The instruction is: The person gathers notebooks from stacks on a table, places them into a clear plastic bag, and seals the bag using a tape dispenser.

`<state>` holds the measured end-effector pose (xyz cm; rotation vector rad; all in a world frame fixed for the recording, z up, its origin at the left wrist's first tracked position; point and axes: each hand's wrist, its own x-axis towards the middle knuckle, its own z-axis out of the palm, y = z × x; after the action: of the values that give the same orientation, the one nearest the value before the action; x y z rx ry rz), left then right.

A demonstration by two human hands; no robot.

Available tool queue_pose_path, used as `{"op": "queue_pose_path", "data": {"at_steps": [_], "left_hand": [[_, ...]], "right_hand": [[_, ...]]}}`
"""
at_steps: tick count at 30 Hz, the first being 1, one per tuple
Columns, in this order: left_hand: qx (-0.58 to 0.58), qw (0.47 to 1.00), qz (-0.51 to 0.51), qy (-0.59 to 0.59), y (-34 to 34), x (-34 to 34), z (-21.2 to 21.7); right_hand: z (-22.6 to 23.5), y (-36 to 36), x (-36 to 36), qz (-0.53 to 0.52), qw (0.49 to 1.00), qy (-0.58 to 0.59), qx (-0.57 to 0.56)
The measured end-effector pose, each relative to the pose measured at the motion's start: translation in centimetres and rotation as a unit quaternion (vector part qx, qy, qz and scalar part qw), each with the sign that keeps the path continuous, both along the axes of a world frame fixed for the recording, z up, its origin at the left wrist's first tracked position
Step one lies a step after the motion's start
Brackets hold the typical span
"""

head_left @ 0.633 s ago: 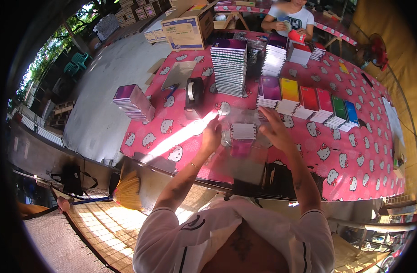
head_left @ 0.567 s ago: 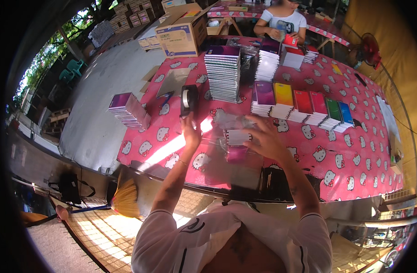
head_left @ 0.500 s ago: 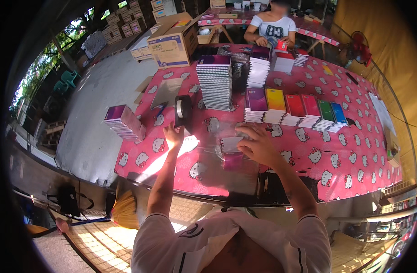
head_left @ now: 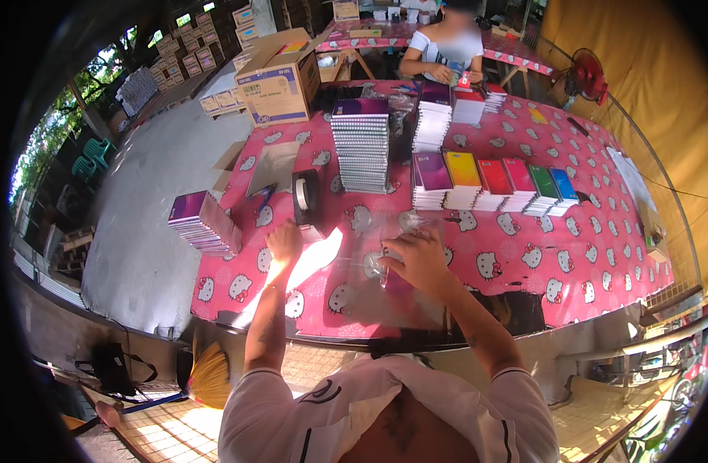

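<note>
A: Where are the hands?

B: The left hand [head_left: 283, 241] is closed into a loose fist at the foot of the black tape dispenser [head_left: 306, 202], touching or just beside its near end. The right hand [head_left: 412, 257] has its fingers bent down, pressing on a clear plastic wrapper [head_left: 385, 266] that lies flat on the desk [head_left: 601, 255], which is covered in a pink cartoon-cat print cloth.

A: Is anything inside the wrapper?

B: A purple booklet shows through it under the right hand; how much of it is inside I cannot tell. The wrapper sits at the near edge of the desk, straight in front of the person.

A: Which way does it run?

B: Its long axis runs away from the person, from the near edge toward the row of stacked notebooks with purple, yellow, red, green and blue covers [head_left: 489, 181]. Its far end reaches close to that row.

A: And the dispenser?

B: Its long axis also runs away from the person, with the tape roll standing upright on it.

A: What else is around?

B: A tall stack of spiral notebooks [head_left: 361, 147] stands behind the dispenser. A slanted pile of purple notebooks [head_left: 202, 222] rests at the left corner. A brown cardboard box [head_left: 278, 85] sits at the far left, and another person [head_left: 445, 48] is seated across the desk.
</note>
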<state>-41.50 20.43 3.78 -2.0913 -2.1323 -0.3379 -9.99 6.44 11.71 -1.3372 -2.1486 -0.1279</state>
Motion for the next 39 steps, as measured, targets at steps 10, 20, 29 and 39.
{"op": "queue_pose_path", "data": {"at_steps": [10, 20, 29, 39], "left_hand": [[0.008, 0.754, 0.008, -0.656, -2.1, -1.7, -5.3], [-0.160, 0.707, -0.463, -0.510, -5.2, 6.3, 5.6], [-0.042, 0.768, -0.534, -0.350, -4.0, 9.9, 8.3], [0.048, 0.778, -0.566, -0.268, -4.2, 15.2, 7.4]], "right_hand": [[0.7, -1.3, -1.9, -0.048, 0.999, -0.006, 0.020], [0.6, -0.8, -2.0, -0.063, 0.998, 0.023, -0.016], [1.8, -0.2, -0.5, -0.052, 0.996, 0.072, -0.019], [-4.8, -0.7, 6.3, 0.131, 0.986, 0.057, -0.084]]}}
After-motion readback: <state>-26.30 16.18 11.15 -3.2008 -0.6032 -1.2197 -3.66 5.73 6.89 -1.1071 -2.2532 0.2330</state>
